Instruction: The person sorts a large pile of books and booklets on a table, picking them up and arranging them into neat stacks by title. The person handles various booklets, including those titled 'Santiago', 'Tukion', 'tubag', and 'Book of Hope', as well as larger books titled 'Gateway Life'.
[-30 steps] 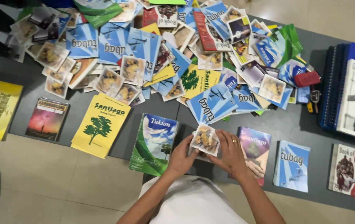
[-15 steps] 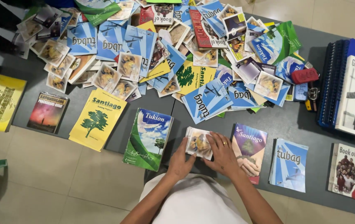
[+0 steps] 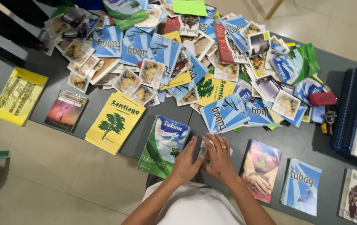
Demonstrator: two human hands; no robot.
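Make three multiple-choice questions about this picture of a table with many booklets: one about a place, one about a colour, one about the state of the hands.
1. Where do the left hand and right hand rest?
A. on the spiral-bound books
B. on a small booklet at the near table edge
C. on the floor

2. What colour is the cover of the tree booklet?
A. yellow
B. red
C. white

3. How are the hands placed?
A. both raised in the air
B. one hidden behind the back
C. both flat, side by side on the small booklet

Answers:
1 B, both hands lie between the green booklet and the pink booklet.
2 A, its cover is plainly yellow around a green tree.
3 C, the fingers lie spread over the booklet.
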